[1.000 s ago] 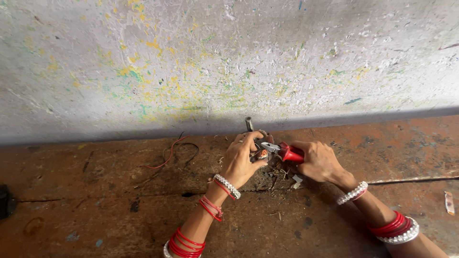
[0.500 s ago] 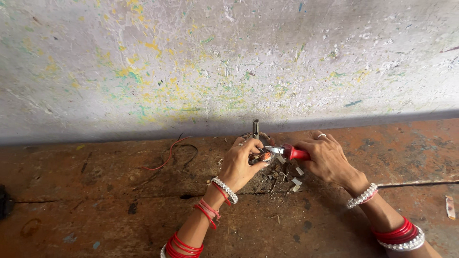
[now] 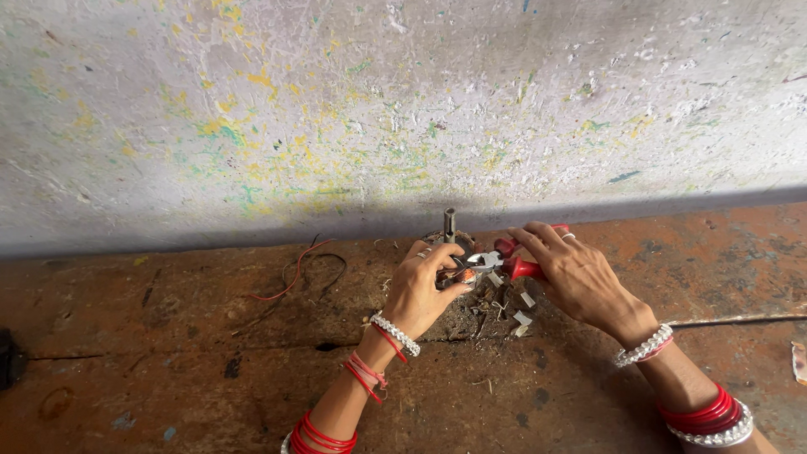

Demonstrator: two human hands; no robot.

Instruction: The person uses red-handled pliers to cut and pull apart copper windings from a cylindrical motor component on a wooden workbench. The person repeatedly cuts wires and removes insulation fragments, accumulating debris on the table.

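- The right hand grips the red handles of the pliers, fingers wrapped over them.
- The left hand pinches a small orange piece at the plier tips, just beside a short metal post.
- Both hands work low on the rusty floor, near the paint-flecked wall.
- White scraps lie below the pliers; red and dark wires lie to the left, well apart.
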